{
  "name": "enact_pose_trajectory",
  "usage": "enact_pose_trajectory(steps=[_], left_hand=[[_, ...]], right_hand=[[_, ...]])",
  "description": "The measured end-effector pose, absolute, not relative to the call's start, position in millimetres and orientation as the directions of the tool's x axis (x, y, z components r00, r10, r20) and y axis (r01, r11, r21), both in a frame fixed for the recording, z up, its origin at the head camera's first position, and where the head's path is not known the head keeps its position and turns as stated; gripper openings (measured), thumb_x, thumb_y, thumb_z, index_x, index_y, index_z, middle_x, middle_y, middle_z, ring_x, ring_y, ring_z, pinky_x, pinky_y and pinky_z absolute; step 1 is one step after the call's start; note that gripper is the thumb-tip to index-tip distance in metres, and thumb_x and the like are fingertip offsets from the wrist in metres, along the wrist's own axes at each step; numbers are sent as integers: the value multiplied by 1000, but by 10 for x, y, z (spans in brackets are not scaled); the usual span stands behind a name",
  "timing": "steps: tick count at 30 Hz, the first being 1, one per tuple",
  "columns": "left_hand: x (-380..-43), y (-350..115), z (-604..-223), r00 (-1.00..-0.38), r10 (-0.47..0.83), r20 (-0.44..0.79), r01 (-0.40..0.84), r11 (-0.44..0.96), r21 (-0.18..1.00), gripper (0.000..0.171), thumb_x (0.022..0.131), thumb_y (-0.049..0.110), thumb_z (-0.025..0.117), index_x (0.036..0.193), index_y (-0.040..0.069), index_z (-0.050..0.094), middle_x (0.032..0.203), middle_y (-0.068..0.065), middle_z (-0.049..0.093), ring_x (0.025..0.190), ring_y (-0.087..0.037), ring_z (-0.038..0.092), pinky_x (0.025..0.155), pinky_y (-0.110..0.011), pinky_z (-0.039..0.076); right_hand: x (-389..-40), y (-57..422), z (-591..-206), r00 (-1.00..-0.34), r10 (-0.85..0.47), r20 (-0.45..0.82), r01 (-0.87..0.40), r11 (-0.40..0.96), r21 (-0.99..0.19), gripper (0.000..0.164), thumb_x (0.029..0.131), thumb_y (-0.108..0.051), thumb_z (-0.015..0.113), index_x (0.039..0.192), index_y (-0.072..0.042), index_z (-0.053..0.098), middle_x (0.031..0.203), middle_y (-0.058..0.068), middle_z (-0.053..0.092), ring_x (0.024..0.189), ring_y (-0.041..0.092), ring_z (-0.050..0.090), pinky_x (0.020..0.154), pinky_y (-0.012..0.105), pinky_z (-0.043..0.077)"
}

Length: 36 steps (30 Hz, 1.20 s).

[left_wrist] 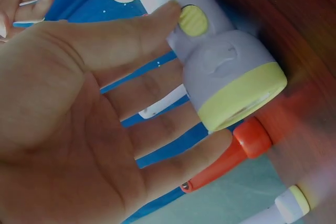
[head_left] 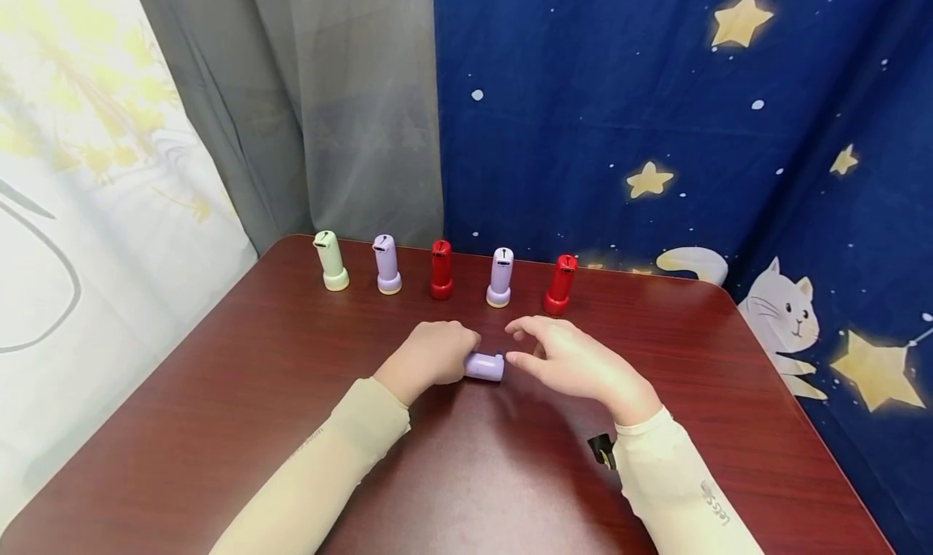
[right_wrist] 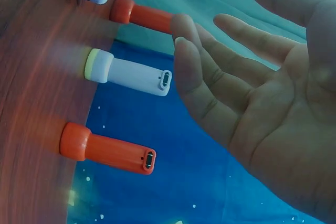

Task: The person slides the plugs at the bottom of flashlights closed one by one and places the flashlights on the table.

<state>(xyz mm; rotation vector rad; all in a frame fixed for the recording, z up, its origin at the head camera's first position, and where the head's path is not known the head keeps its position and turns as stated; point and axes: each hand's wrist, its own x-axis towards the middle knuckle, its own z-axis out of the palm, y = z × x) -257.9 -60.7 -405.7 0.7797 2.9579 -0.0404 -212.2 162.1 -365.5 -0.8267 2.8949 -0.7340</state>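
Observation:
A lavender flashlight point(head_left: 484, 366) lies sideways low over the table, its tail end toward my right hand. My left hand point(head_left: 433, 354) grips it between thumb and fingers. In the left wrist view, the thumb tip touches the edge of the yellow button on the flashlight point(left_wrist: 220, 51), whose head has a yellow rim. My right hand point(head_left: 572, 359) hovers just right of the flashlight's tail, apart from it. Its fingers are loosely bent and hold nothing, as the right wrist view of the hand point(right_wrist: 273, 98) also shows.
Along the table's far edge, several flashlights stand head down: pale green point(head_left: 331, 261), lavender point(head_left: 387, 265), red point(head_left: 440, 270), another lavender point(head_left: 500, 277) and another red point(head_left: 560, 284). Behind the brown table point(head_left: 219, 393) hang a grey curtain point(head_left: 364, 93) and a blue starry curtain point(head_left: 568, 134).

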Motion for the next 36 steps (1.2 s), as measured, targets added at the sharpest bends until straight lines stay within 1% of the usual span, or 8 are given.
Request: enact_pose_trajectory(steps=[6,15,24,26,28,31,33,36], left_hand=[[-2552,-610,-4095,-850,521,-85,524,851,-25,27,91,16,78,117,23,77,103,-2,78,92,-20,71,84,-46,63],[-2578,-623,-4076,-831,555,-49,556,831,-4,40,91,18,81,130,24,73,111,-2,78,97,-20,72,88,-46,63],[-2570,-665,-3907,-813,570,120,582,802,133,53,91,14,79,141,25,66,122,-2,76,106,-21,72,90,-50,62],[-2548,-671,-3858,-811,562,161,584,794,170,55,93,15,79,144,26,63,127,-3,75,108,-22,71,90,-50,63],[-2516,-670,-3806,-806,555,204,590,778,215,57,94,16,78,148,25,61,132,-4,73,112,-22,71,92,-50,63],[-2458,-657,-3722,-791,545,277,610,738,290,57,96,16,78,149,23,60,138,-4,71,119,-22,70,99,-49,62],[-2408,-645,-3659,-780,534,326,623,704,339,56,96,16,78,148,21,60,141,-4,70,124,-23,70,105,-49,60],[-2330,-625,-3571,-760,513,399,647,657,388,54,96,15,78,147,19,61,141,-4,69,125,-23,70,108,-46,59]], right_hand=[[-2126,1625,-3673,-854,-516,66,-491,757,-431,39,102,-29,69,136,-9,66,129,12,73,121,29,69,109,51,55],[-2139,1652,-3671,-851,-522,57,-491,754,-436,38,103,-30,68,135,-9,66,129,13,73,120,29,70,109,52,55],[-2167,1693,-3622,-909,-405,100,-399,773,-493,49,104,-31,67,141,2,62,121,14,78,108,26,75,102,50,60],[-2163,1687,-3612,-921,-374,107,-373,770,-517,49,105,-32,66,140,2,63,118,12,79,100,22,77,96,46,62],[-2150,1670,-3592,-932,-345,113,-348,757,-553,47,105,-34,66,139,0,64,109,10,81,89,18,76,84,42,63],[-2113,1645,-3536,-944,-305,129,-317,716,-622,43,106,-34,66,138,-6,66,95,7,79,77,15,71,71,36,59],[-2079,1633,-3490,-950,-278,144,-301,684,-664,40,106,-33,66,138,-9,66,86,6,77,75,15,70,69,34,57],[-2016,1624,-3417,-951,-249,184,-304,634,-711,39,105,-34,67,138,-13,66,82,5,77,76,15,71,73,35,58]])
